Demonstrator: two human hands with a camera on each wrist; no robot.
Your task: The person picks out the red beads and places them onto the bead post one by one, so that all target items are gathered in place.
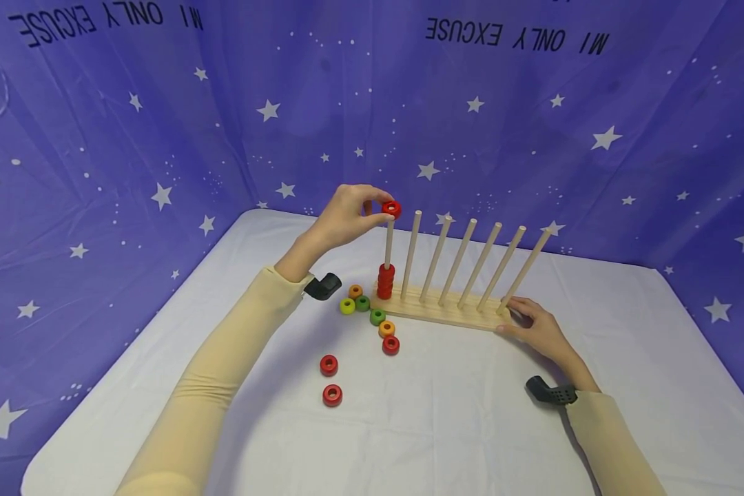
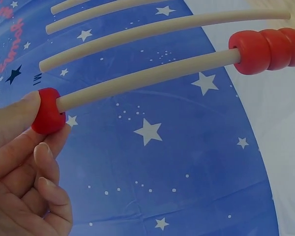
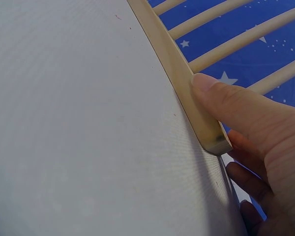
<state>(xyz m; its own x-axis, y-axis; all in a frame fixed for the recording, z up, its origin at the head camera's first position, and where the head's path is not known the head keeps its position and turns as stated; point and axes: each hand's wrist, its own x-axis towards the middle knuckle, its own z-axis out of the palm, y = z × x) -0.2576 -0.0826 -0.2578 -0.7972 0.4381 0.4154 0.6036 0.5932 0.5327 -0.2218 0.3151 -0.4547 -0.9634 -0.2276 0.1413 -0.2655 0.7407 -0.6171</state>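
My left hand (image 1: pixel 351 215) pinches a red bead (image 2: pixel 50 111) between thumb and fingers at the top of the leftmost wooden peg (image 1: pixel 388 242). In the left wrist view the peg's tip meets the bead's hole. Several red beads (image 1: pixel 386 282) are stacked low on that same peg. The other pegs of the wooden rack (image 1: pixel 440 313) are bare. At the rack's right end, my right hand (image 1: pixel 539 333) grips the base, its thumb (image 3: pixel 206 83) on the front edge and the other fingers behind the end.
Loose beads lie left and front of the rack: an orange bead (image 1: pixel 355 292), a yellow-green bead (image 1: pixel 347 306), green beads (image 1: pixel 377 317), a yellow-orange bead (image 1: pixel 387 328) and red beads (image 1: pixel 332 395). A white cloth covers the table (image 1: pixel 446 413); a purple star curtain (image 1: pixel 347 89) hangs behind.
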